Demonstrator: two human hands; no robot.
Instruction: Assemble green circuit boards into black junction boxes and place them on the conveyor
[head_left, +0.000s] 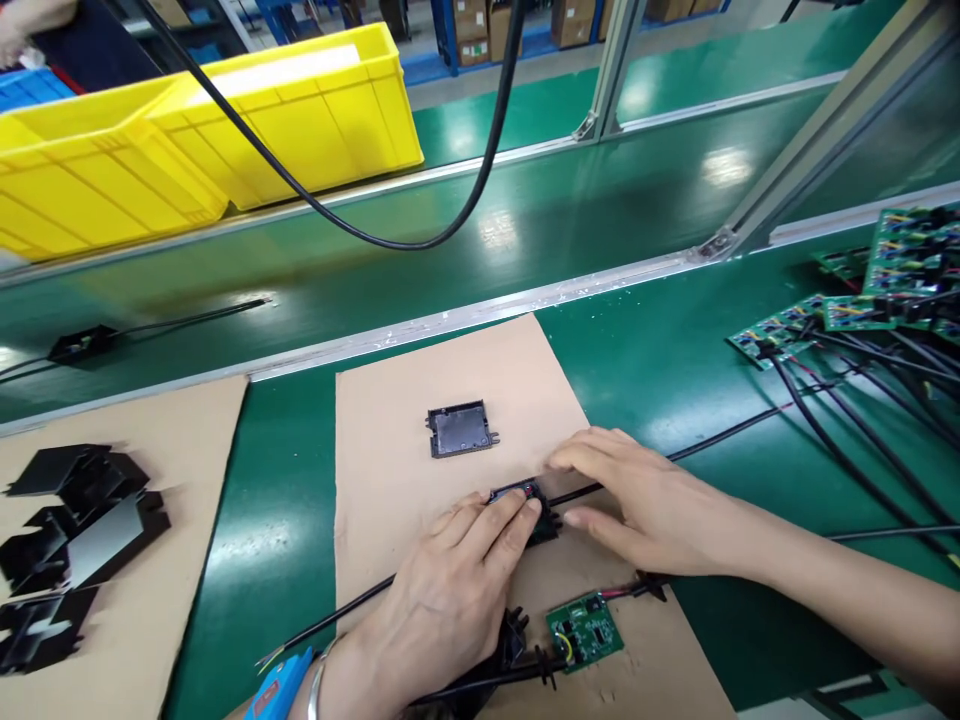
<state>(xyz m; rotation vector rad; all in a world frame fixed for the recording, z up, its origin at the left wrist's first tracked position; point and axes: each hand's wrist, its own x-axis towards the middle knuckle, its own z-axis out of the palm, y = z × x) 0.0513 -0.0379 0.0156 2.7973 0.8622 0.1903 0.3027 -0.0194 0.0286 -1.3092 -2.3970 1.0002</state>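
Glossy green table [660,360], tan cardboard sheet [420,430]. Left hand [450,590] and right hand [637,500], fingers pressed together on black plastic housing [525,500]; ribbed black cover [460,428] lying apart; yellow crates [225,130] behind.

Both hands are down low and close together, palms facing down. The left hand [450,590] comes in from about 6 o'clock, fingers stretched toward 1 o'clock and pressed flat, with a bracelet and a blue band on the wrist. The right hand [645,505] reaches in from 4 o'clock, bare forearm showing, fingers pointing to 9 o'clock, fingertips nearly meeting the left's.
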